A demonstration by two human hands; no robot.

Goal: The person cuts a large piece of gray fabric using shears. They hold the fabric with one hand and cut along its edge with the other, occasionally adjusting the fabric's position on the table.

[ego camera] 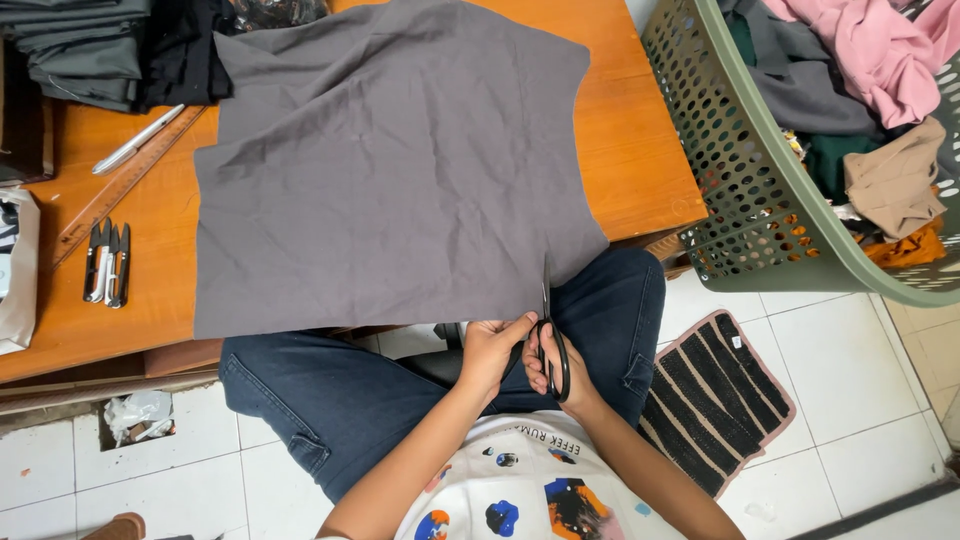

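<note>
A large grey fabric piece (390, 160) lies spread over the orange wooden table (640, 150), its near edge hanging past the table's front. My right hand (555, 365) grips black scissors (550, 320) by the handles, blades pointing up at the cloth's near edge. Just to the left of the scissors, my left hand (490, 350) pinches that near edge of the cloth. Both hands hover above my lap in dark jeans.
A green perforated laundry basket (740, 170) full of clothes stands at the right. Folded dark fabrics (90, 50), a wooden ruler (125, 185), a pen (135, 140) and small thread snips (107, 265) lie on the table's left. A striped mat (715, 400) covers the tiled floor.
</note>
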